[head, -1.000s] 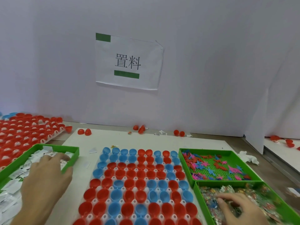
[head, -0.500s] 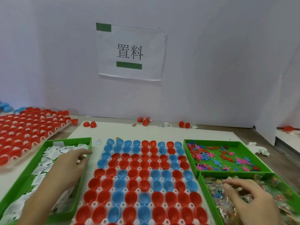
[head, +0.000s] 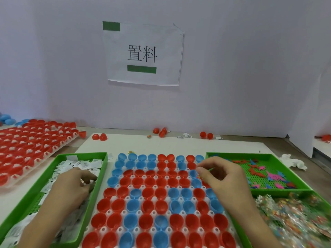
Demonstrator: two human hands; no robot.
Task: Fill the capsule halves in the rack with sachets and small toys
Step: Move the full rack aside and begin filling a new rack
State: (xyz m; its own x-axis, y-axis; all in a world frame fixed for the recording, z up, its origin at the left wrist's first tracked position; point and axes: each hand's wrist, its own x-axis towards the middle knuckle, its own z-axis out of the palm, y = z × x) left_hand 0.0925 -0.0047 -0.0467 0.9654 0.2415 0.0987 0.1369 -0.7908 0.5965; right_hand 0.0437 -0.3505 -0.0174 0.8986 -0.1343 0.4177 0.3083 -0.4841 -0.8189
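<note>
Crinkly clear-wrapped small toys (head: 295,222) fill the near-right green tray (head: 286,192): light, slippery, best pinched by a wrapper edge. Over the white plastic rack (head: 136,229) of glossy red and blue capsule halves (head: 148,192) the right hand (head: 222,176) hovers curled; whether it holds anything is unclear. The left hand (head: 69,188) pinches flimsy white paper sachets (head: 80,164) in the left green tray (head: 99,178).

We can read one sign only: two large black characters, 置料, printed on a white paper sheet (head: 143,77) stuck to the pale wall (head: 250,68), behind the capsule rack (head: 135,229) and well above it. A green tape strip (head: 141,69) lies just under the characters, but we see no writing on it. The white sachets (head: 80,164) in the green tray (head: 100,178) left of the rack carry dark print, which we find too small to read.
</note>
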